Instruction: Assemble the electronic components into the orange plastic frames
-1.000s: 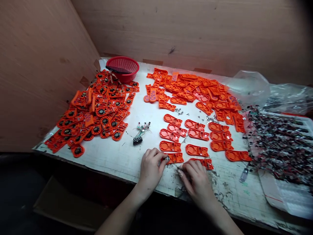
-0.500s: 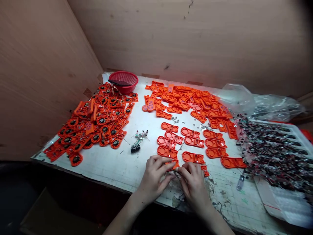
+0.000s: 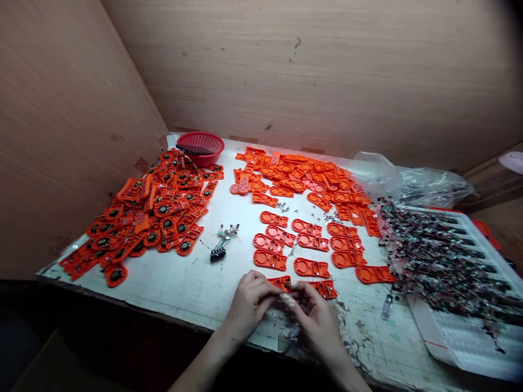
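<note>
My left hand (image 3: 251, 299) and my right hand (image 3: 316, 316) meet near the table's front edge, fingertips almost touching. Both are closed in a pinch around something small that the fingers mostly hide. Just behind the fingertips lies an orange plastic casing half (image 3: 280, 282), partly covered by my left hand. Another orange casing half (image 3: 324, 288) lies beyond my right fingers. More casing halves (image 3: 311, 267) lie open side up in loose columns farther back. To the left of my hands rests a small bunch of circuit boards with wires and black parts (image 3: 224, 242).
A pile of orange casings with round dark speakers (image 3: 163, 209) covers the left, beside a red basket (image 3: 201, 148). More casings (image 3: 302, 169) are heaped at the back, near small metal pieces (image 3: 330, 218). A screwdriver (image 3: 387, 306) and a tray of wired boards (image 3: 445, 261) stand right.
The camera view has tilted, so the scene sits farther left and mostly lower. My right hand has turned, bringing its thumb up against the left fingertips; both hands stay at the same casing.
</note>
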The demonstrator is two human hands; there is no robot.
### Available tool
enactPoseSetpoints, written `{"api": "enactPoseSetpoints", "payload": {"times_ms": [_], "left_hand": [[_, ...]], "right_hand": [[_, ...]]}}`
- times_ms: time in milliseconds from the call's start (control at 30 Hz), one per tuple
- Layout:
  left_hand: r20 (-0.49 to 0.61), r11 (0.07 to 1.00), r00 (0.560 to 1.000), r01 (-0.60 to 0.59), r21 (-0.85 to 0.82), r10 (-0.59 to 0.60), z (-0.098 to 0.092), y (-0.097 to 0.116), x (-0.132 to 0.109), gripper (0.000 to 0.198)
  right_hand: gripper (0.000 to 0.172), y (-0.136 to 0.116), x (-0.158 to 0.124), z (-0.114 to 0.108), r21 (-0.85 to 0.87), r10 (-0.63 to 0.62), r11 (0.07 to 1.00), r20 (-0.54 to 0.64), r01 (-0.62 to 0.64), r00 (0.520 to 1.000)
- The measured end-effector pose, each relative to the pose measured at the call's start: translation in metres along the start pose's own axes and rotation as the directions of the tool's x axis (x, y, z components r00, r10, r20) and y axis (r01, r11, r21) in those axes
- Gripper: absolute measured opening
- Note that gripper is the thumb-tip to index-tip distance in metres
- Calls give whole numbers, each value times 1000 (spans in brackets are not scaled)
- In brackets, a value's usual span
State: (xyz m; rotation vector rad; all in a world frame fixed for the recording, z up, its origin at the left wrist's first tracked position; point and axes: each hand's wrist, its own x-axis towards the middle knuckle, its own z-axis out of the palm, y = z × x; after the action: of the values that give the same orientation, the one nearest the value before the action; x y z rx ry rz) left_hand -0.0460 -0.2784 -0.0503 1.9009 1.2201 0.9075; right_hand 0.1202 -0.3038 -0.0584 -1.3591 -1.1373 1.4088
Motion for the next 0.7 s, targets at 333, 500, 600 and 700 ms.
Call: {"api": "enactPoseSetpoints", "payload": {"times_ms": [333,500,600,700], "left_hand": [[-65,983,995,59,-174,-71,7,3,-7,17],[-72,989,997,27,-149,-38,10,5,-12,19],[-71,990,997,3,-141,-13,8,6,-13,20],[-62,992,998,23,-126,-31,7,7,-14,20]], "right_hand": [[30,2,-7,-13,-7,-31,999,-54,31,998],[34,-4,-8,-22,-161,102,983,64,-91,993],[42,-10,-3,-23,-92,238,970,151,-226,959],[45,-15,2,-20,-33,314,949,206,-314,927]]}}
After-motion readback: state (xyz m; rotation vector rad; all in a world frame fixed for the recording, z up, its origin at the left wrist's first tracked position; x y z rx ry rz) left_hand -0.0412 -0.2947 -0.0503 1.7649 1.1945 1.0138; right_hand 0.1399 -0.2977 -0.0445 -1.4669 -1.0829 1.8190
